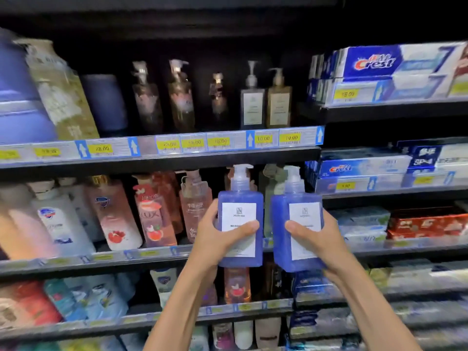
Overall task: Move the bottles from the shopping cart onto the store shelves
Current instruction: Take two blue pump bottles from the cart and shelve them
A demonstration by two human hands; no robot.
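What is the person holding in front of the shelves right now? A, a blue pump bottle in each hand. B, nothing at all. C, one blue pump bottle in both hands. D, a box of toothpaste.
A: the left hand grips one blue pump bottle and the right hand grips another blue bottle, side by side.

My thumbs cover part of both blue bottles' [240,216] labels; small print unreadable. Left-side shelf goods [22,97] blurred. Forearms cut off at bottom edge.

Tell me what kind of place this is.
Looks like a retail store's toiletries aisle. Shelf edges carry yellow price tags, Crest toothpaste boxes are stacked at right, and pump bottles line the shelves. Each hand holds a blue pump bottle: left hand, right hand.
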